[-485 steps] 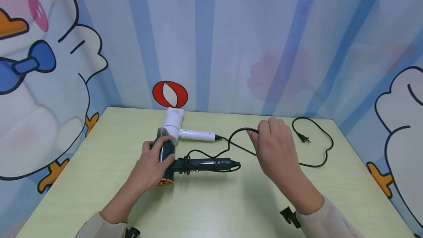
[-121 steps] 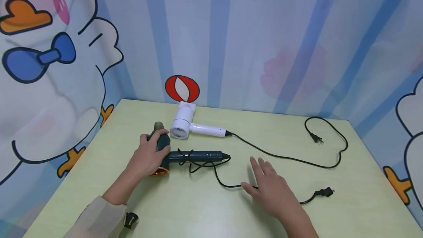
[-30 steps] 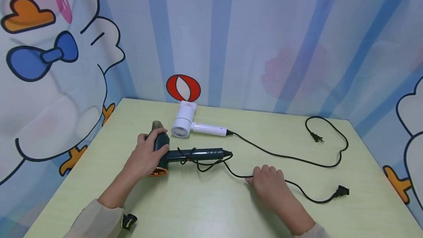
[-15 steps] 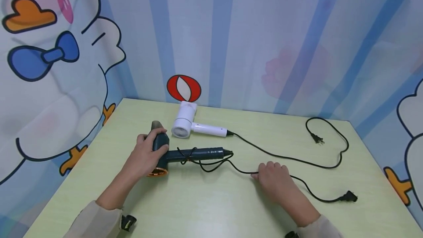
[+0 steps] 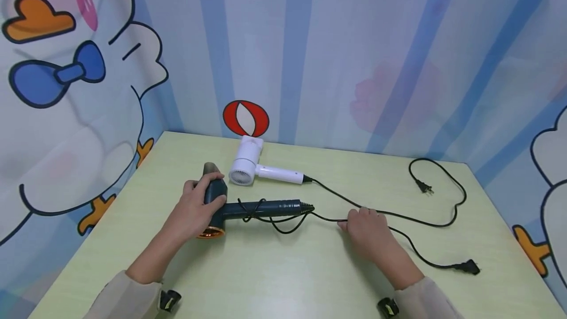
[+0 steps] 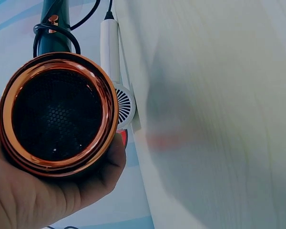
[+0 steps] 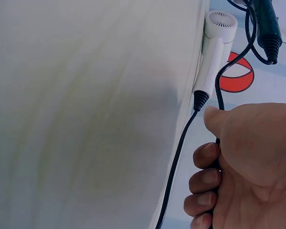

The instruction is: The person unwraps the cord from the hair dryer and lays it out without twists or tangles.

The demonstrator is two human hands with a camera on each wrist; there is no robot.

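Note:
My left hand (image 5: 195, 210) grips the barrel of a dark green hair dryer (image 5: 217, 196), its handle pointing right. In the left wrist view the dryer's copper-rimmed air intake (image 6: 59, 114) faces the camera. A black power cord (image 5: 288, 230) loops loosely around the handle and runs right into my right hand (image 5: 367, 233). The fingers of that hand curl round the cord, as the right wrist view also shows. Past the hand the cord bends down to a black plug (image 5: 469, 266) on the right of the table.
A white hair dryer (image 5: 248, 164) lies farther back on the table (image 5: 283, 279), handle to the right. Its black cord (image 5: 398, 214) runs behind my right hand, then curls at the back right to a two-pin plug (image 5: 424, 187). A printed curtain (image 5: 328, 53) stands behind the table.
My right hand, open beside the cord 4 seconds ago, has gripped it and moved slightly away from me. The cord's plug has shifted right. My left hand stays on the dark green dryer.

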